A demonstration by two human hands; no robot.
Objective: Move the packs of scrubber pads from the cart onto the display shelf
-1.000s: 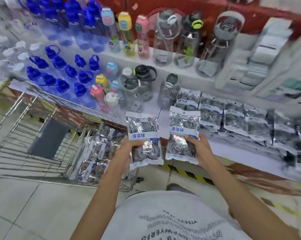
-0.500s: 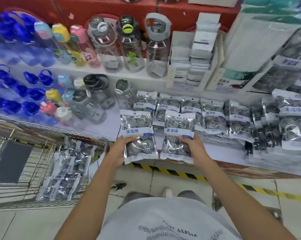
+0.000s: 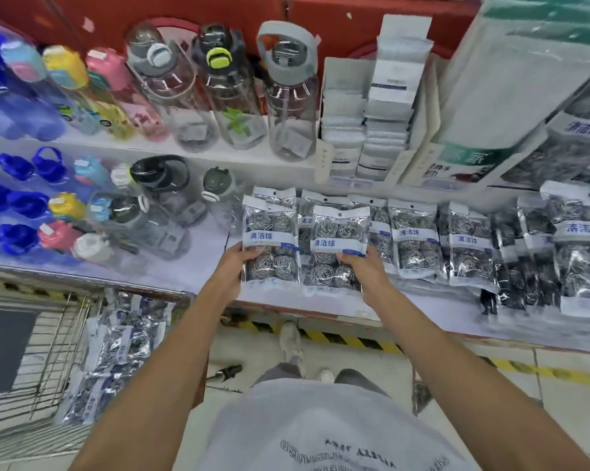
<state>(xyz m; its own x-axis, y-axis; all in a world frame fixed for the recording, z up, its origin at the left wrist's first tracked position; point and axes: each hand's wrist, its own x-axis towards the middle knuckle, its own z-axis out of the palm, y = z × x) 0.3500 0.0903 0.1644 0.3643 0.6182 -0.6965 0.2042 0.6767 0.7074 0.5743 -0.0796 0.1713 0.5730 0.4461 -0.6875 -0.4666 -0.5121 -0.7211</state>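
My left hand (image 3: 234, 266) grips a clear pack of steel scrubber pads (image 3: 269, 243) with a blue and white label. My right hand (image 3: 363, 268) grips a second, matching pack (image 3: 337, 246) beside it. Both packs hang over the front of the white display shelf (image 3: 198, 266), overlapping a row of the same packs (image 3: 412, 243) lying there. More packs (image 3: 117, 348) lie in the wire cart (image 3: 59, 334) at the lower left.
Water bottles (image 3: 286, 96) stand on the upper shelf and lie on the lower shelf to the left. Boxed cloths (image 3: 381, 107) and bigger scrubber packs (image 3: 578, 246) fill the right. A yellow and black strip (image 3: 347, 341) marks the floor under the shelf edge.
Both hands have carried their packs forward from over the cart to over the shelf front, right by the row of packs. The view has swung right and the cart has dropped to the lower left.
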